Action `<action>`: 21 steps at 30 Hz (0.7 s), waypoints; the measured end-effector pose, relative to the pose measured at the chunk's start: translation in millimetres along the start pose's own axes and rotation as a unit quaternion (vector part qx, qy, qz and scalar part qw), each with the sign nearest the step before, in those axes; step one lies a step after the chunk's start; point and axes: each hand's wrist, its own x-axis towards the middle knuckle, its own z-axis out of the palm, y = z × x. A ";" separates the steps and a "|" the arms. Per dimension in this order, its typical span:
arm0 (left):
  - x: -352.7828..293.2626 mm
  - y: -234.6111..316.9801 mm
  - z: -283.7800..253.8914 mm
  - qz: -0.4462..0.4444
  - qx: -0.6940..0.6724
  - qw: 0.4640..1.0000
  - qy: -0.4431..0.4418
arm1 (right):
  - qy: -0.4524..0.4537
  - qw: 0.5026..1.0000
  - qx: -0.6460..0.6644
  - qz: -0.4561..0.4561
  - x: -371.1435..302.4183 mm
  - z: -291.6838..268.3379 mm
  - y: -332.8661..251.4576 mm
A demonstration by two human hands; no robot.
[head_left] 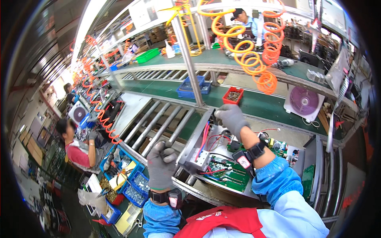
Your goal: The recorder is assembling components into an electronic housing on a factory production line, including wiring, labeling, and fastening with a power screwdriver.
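Note:
An open metal chassis [190, 155] with green circuit boards [226, 174] and red, blue and black wires lies in front of me on the conveyor. My right hand [232, 118], in a grey glove, reaches over it to the far upper corner. Its fingers are closed there around something small and dark that I cannot make out. To the left of the chassis, my left hand [162, 166], also gloved, is raised with its fingers curled in. Whatever it may hold is hidden in the fingers.
Metal rollers [158, 123] run to the left of the chassis. Blue bins [137, 186] of screws stand at lower left, near scissors [137, 224]. A red bin [233, 95] and blue bins [194, 87] sit beyond. Orange coiled hoses [266, 79] hang ahead. A co-worker [81, 152] sits at left.

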 end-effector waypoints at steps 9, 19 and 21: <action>32.1 -23.9 -20.2 -0.063 0.154 0.986 0.015 | -0.037 0.985 -0.147 0.086 17.8 9.4 35.1; 36.0 -27.8 -19.5 -0.055 0.139 0.989 0.006 | -0.091 0.988 -0.103 0.076 33.7 5.8 48.4; 35.2 -29.6 -20.6 -0.050 0.136 0.989 0.010 | -0.078 0.976 -0.175 0.105 34.1 0.9 52.4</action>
